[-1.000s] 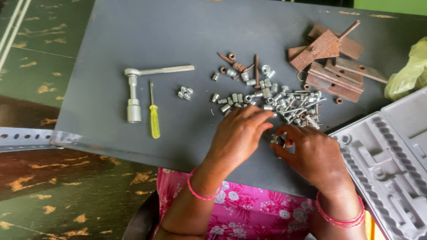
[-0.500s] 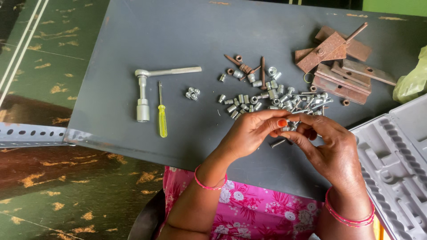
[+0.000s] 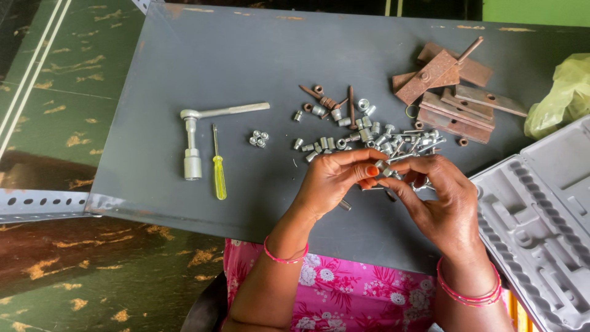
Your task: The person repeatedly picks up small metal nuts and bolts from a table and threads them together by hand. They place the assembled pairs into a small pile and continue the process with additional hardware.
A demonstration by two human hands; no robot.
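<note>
My left hand (image 3: pixel 335 178) and my right hand (image 3: pixel 436 200) meet above the near edge of a grey metal sheet (image 3: pixel 184 80). Between the fingertips of both hands sits a small silver nut-and-bolt piece (image 3: pixel 382 167); which hand bears it I cannot tell exactly. Just beyond the fingers lies a heap of silver nuts, bolts and sockets (image 3: pixel 375 135). A loose bolt (image 3: pixel 345 205) rests on the sheet under my left hand.
A ratchet wrench with socket (image 3: pixel 193 132) and a yellow-handled screwdriver (image 3: pixel 219 175) lie at left, with a small nut cluster (image 3: pixel 259 139) beside them. Rusty brown plates (image 3: pixel 452 92) sit at back right, a grey moulded tool case (image 3: pixel 541 215) at right, a green plastic bag (image 3: pixel 562 95) behind it.
Both hands have lifted off the pile and drawn together, now pinching a small silver fastener between the fingertips. The camera view has shifted slightly.
</note>
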